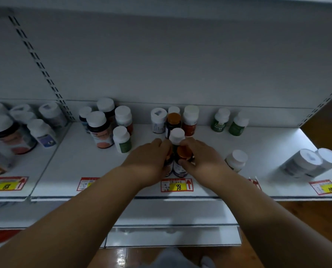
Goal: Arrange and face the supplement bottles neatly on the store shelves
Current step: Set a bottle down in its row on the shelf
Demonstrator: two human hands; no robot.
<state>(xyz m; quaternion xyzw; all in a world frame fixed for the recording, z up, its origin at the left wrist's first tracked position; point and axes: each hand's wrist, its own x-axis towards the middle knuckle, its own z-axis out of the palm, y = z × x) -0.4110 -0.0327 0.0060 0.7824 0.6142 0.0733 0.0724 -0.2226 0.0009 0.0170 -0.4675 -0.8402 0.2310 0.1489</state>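
Fingers of both hands pinch orange-capped bottles (184, 153) on white shelf (74, 163) above wooden floor (316, 215).

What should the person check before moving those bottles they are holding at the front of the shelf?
1. Both hands on the cluster: left hand and right hand curl round the orange-capped bottles: ok.
2. White-capped bottle behind them upright: ok.
3. Labels of the held bottles facing front: cannot tell, the hands cover them.
4. Bottles above the 98 price tag: ok.
5. Bottles at the far right upright: not ok, they lie tipped.
6. Lone white-capped bottle beside the right hand lined up: not ok, it leans.
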